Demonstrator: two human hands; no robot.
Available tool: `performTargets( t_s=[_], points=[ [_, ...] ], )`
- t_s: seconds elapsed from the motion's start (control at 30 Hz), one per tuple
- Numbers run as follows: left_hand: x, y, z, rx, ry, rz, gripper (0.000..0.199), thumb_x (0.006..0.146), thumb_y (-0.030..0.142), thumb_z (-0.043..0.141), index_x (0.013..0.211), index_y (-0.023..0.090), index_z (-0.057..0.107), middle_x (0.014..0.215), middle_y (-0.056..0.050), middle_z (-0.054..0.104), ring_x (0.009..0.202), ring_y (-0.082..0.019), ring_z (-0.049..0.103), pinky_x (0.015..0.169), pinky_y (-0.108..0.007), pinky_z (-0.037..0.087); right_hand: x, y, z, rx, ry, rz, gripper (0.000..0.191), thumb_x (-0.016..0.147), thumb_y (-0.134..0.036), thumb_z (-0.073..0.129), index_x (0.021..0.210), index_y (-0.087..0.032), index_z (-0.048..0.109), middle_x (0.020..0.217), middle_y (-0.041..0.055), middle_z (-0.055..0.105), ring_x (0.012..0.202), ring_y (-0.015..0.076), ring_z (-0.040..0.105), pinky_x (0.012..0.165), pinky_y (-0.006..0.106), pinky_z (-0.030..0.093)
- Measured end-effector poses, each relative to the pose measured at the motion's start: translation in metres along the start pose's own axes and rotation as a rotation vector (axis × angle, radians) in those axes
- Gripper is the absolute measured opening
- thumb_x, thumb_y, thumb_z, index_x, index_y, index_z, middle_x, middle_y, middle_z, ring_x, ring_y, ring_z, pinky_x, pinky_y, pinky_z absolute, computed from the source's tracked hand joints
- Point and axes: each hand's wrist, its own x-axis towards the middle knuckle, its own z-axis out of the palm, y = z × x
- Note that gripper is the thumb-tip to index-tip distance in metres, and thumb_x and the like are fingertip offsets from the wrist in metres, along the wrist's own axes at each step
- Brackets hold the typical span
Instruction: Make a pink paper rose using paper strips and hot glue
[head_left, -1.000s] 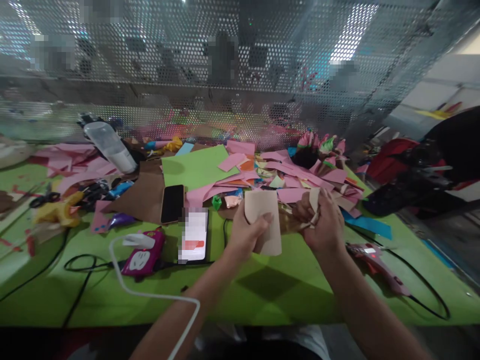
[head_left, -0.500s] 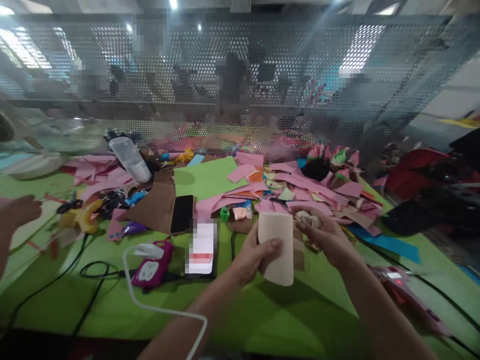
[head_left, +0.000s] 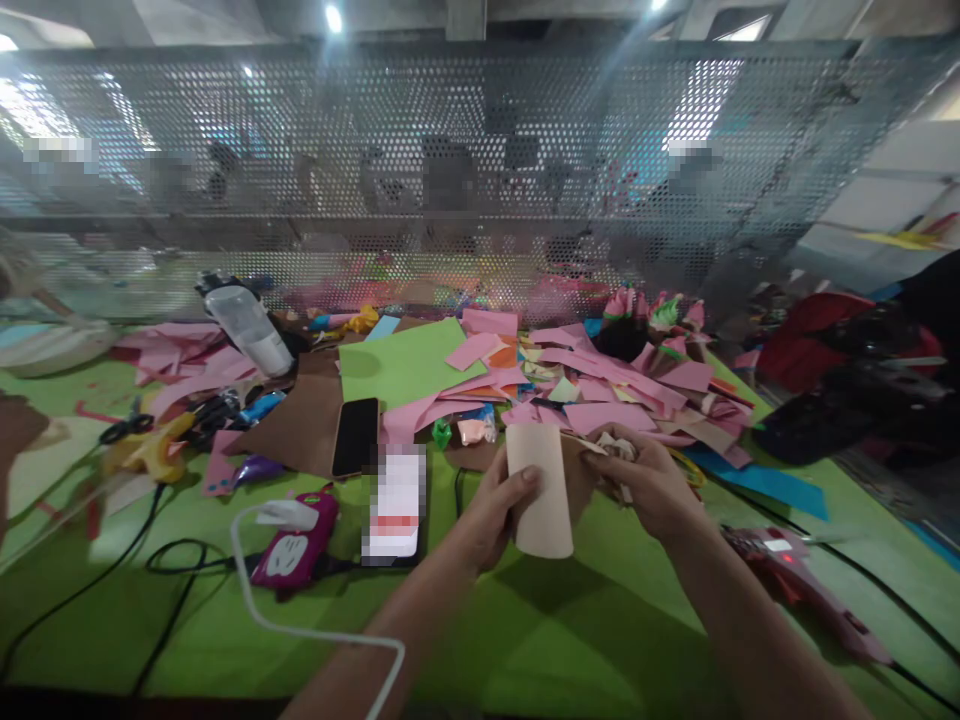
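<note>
My left hand point(head_left: 495, 510) is closed around a beige curved sheet or tube, perhaps card point(head_left: 541, 495), with the thumb across its face. It stands nearly upright above the green table point(head_left: 525, 640). Close on its right, my right hand point(head_left: 649, 480) pinches a crumpled cream piece point(head_left: 619, 448), maybe paper or tape. A thin strip appears to run from behind the tube to the right fingertips; I cannot tell whether it is joined to the tube. Several pink paper scraps point(head_left: 611, 418) lie just beyond both hands.
A pink glue gun point(head_left: 817, 590) with a red light lies at right. Left of my hands are a lit phone point(head_left: 396, 500), a dark phone point(head_left: 356, 437), a purple tissue pack point(head_left: 296, 545) and cables. A bottle point(head_left: 247, 325) leans behind. Another person's hand point(head_left: 16, 440) shows far left.
The tube has tilted slightly, and the right hand has drawn a little away from it, showing the strip between. The camera view has shifted slightly.
</note>
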Motion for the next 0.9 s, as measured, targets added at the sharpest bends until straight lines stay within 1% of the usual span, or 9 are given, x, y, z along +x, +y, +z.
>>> performTargets(
  t_s=[0.17, 0.23, 0.3, 0.37, 0.47, 0.57, 0.7, 0.8, 0.9],
  points=[
    [0.006, -0.002, -0.004, 0.013, 0.073, -0.015, 0.076, 0.05, 0.051, 0.09, 0.112, 0.019, 0.059, 0.095, -0.009, 0.072, 0.086, -0.025, 0.069, 0.072, -0.035, 0.058, 0.001, -0.002, -0.003, 0.092, 0.105, -0.117, 0.029, 0.061, -0.035, 0.086, 0.07, -0.019, 0.063, 0.053, -0.0049, 0.054, 0.044, 0.0084, 0.043, 0.038, 0.018, 0.032],
    [0.006, 0.001, -0.003, 0.019, 0.111, 0.0, 0.071, 0.051, 0.05, 0.09, 0.109, 0.02, 0.06, 0.097, -0.008, 0.072, 0.088, -0.025, 0.07, 0.073, -0.035, 0.059, 0.001, -0.003, -0.003, 0.141, 0.157, -0.142, 0.028, 0.06, -0.033, 0.086, 0.07, -0.02, 0.063, 0.053, -0.006, 0.053, 0.044, 0.0076, 0.043, 0.038, 0.018, 0.032],
    [0.004, 0.004, -0.002, 0.024, 0.136, 0.006, 0.066, 0.054, 0.05, 0.089, 0.106, 0.021, 0.06, 0.098, -0.008, 0.072, 0.09, -0.025, 0.07, 0.073, -0.035, 0.06, 0.002, -0.005, -0.003, 0.195, 0.205, -0.157, 0.027, 0.059, -0.03, 0.086, 0.073, -0.02, 0.064, 0.057, -0.0063, 0.054, 0.047, 0.0074, 0.045, 0.041, 0.017, 0.036],
    [0.004, 0.006, -0.001, 0.023, 0.151, 0.006, 0.064, 0.055, 0.05, 0.088, 0.106, 0.022, 0.06, 0.099, -0.007, 0.072, 0.091, -0.025, 0.07, 0.074, -0.035, 0.06, 0.003, -0.006, -0.003, 0.237, 0.226, -0.168, 0.027, 0.059, -0.027, 0.086, 0.075, -0.021, 0.066, 0.062, -0.006, 0.057, 0.051, 0.0078, 0.049, 0.044, 0.017, 0.039],
    [0.006, 0.006, -0.003, 0.013, 0.177, 0.02, 0.062, 0.057, 0.05, 0.087, 0.106, 0.022, 0.06, 0.098, -0.007, 0.072, 0.091, -0.025, 0.07, 0.075, -0.035, 0.06, 0.003, -0.007, -0.002, 0.3, 0.246, -0.198, 0.025, 0.061, -0.026, 0.085, 0.076, -0.022, 0.066, 0.064, -0.0064, 0.059, 0.053, 0.0075, 0.05, 0.046, 0.016, 0.039],
    [0.008, 0.004, -0.005, 0.006, 0.197, 0.007, 0.06, 0.06, 0.052, 0.084, 0.105, 0.021, 0.06, 0.094, -0.008, 0.072, 0.088, -0.025, 0.07, 0.074, -0.036, 0.06, 0.002, -0.007, 0.003, 0.393, 0.236, -0.201, 0.025, 0.063, -0.027, 0.083, 0.078, -0.024, 0.064, 0.069, -0.0061, 0.063, 0.056, 0.0089, 0.054, 0.048, 0.018, 0.042],
    [0.008, 0.005, -0.005, 0.004, 0.217, -0.045, 0.058, 0.065, 0.056, 0.078, 0.106, 0.019, 0.062, 0.088, -0.01, 0.072, 0.08, -0.025, 0.07, 0.07, -0.037, 0.06, 0.0, -0.005, 0.014, 0.523, 0.189, -0.151, 0.03, 0.064, -0.033, 0.082, 0.08, -0.027, 0.058, 0.076, -0.0046, 0.069, 0.063, 0.0147, 0.061, 0.051, 0.024, 0.046],
    [0.005, 0.004, -0.001, 0.012, 0.199, -0.05, 0.058, 0.066, 0.056, 0.077, 0.108, 0.02, 0.062, 0.085, -0.009, 0.071, 0.079, -0.026, 0.07, 0.069, -0.037, 0.059, -0.003, -0.003, 0.023, 0.6, 0.172, -0.082, 0.034, 0.063, -0.036, 0.082, 0.081, -0.027, 0.055, 0.071, -0.0064, 0.064, 0.057, 0.0136, 0.058, 0.051, 0.025, 0.048],
    [0.003, -0.002, 0.004, 0.057, 0.182, 0.003, 0.058, 0.062, 0.054, 0.08, 0.105, 0.019, 0.062, 0.079, -0.006, 0.069, 0.077, -0.024, 0.069, 0.067, -0.033, 0.057, -0.005, -0.002, 0.029, 0.696, 0.062, -0.02, 0.035, 0.062, -0.034, 0.081, 0.074, -0.025, 0.05, 0.061, -0.0089, 0.05, 0.049, 0.0095, 0.048, 0.053, 0.025, 0.05]
  ],
)
